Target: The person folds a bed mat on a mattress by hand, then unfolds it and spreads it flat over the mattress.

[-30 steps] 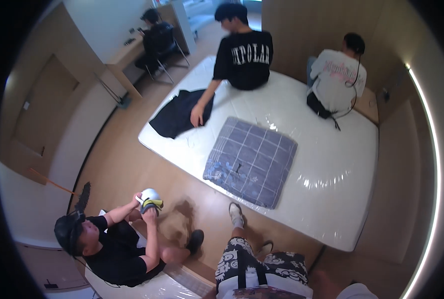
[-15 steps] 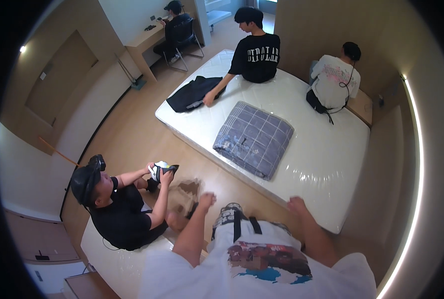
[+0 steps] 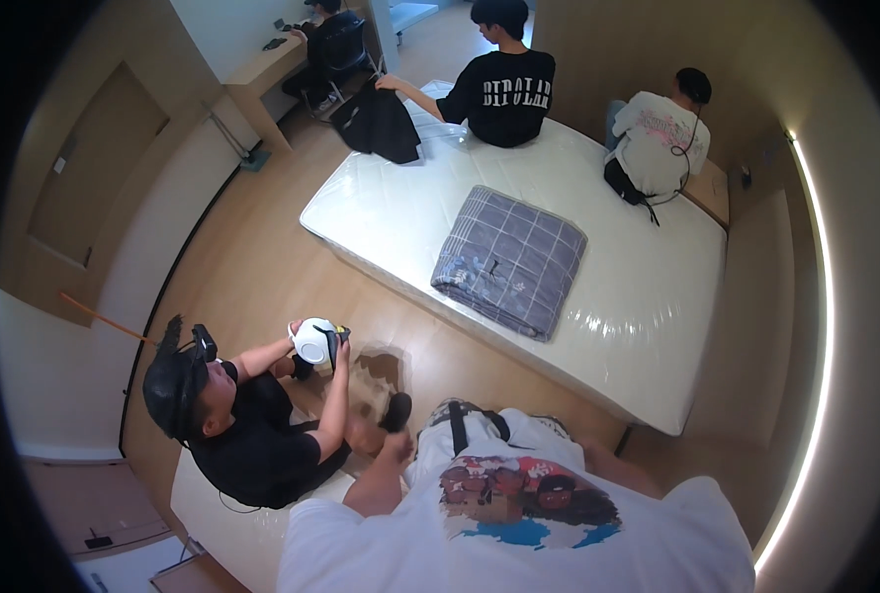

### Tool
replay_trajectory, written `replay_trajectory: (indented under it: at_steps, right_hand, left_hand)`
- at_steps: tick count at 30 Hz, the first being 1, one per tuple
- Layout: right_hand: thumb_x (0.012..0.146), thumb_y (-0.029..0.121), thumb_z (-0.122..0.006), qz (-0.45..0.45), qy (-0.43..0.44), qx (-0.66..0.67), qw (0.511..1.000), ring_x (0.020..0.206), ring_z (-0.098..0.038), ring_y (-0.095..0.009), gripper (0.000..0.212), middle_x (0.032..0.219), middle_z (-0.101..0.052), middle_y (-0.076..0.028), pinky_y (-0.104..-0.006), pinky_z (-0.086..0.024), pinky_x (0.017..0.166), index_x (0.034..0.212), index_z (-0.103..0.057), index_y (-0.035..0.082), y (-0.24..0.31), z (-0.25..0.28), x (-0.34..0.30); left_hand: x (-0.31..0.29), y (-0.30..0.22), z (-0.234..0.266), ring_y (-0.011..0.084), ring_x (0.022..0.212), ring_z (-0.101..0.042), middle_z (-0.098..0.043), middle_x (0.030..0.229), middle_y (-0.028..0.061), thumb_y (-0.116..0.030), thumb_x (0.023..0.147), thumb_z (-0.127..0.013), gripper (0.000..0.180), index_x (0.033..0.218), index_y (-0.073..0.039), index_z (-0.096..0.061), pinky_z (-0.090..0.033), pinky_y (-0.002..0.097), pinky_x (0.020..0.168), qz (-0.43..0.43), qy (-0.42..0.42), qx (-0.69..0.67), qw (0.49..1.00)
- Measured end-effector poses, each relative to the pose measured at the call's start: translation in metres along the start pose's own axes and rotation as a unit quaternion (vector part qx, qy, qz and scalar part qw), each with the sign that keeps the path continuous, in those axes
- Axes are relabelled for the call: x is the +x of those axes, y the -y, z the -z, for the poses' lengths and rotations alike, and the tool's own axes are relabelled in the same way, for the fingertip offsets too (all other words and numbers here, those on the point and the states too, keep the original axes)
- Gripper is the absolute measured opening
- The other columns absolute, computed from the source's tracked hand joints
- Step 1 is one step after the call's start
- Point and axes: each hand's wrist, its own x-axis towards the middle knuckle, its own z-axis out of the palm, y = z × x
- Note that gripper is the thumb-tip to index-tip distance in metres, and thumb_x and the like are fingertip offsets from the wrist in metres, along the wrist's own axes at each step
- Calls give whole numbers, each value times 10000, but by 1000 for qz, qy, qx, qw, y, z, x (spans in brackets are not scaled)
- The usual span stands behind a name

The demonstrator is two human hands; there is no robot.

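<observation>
My left hand hangs low in front of my white shirt, beside the seated person's knee and dark shoe. Its fingers look curled in, and I make out nothing in them. Of my right arm only the forearm shows at the side of my shirt; the hand itself is hidden. Ahead of me a folded grey-blue checked quilt lies on a plastic-wrapped white mattress. Neither arm touches the quilt or the mattress.
At left a seated person holds a white rounded object. Another person on the mattress lifts a black garment; a third sits at its far right. A desk and broom stand far left.
Both my arms have dropped lower and closer to my body, the right hand going out of sight. The person on the mattress has raised the black garment. The seated person has turned the white object.
</observation>
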Motion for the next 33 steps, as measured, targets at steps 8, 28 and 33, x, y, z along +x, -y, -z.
replay_trajectory:
  at_steps: [8, 28, 33]
  right_hand:
    - [836, 150, -503, -154, 171, 19, 973, 649, -595, -217, 184, 751, -634, -126, -417, -456, 557, 801, -658, 58, 36, -41, 28]
    - [770, 216, -542, 87, 312, -150, 934, 722, -639, -282, 235, 784, -651, -165, -412, -503, 680, 818, -691, 42, 110, -42, 93]
    - [710, 237, -605, 25, 174, 3, 984, 708, -640, -278, 205, 768, -659, -136, -402, -509, 680, 784, -703, 72, 14, -69, 99]
  left_hand:
    - [-40, -27, 4, 265, 665, -591, -594, 811, 173, -111, 825, -486, 220, 890, 72, -588, -481, 370, 568, -51, -31, 247, 967]
    - [50, -44, -6, 235, 739, -640, -657, 814, 172, -253, 753, -552, 301, 820, 19, -660, -499, 325, 692, -170, 18, 332, 928]
    - [19, -77, -43, 245, 764, -636, -662, 831, 141, -226, 752, -581, 276, 847, 18, -667, -500, 345, 715, -211, 57, 444, 869]
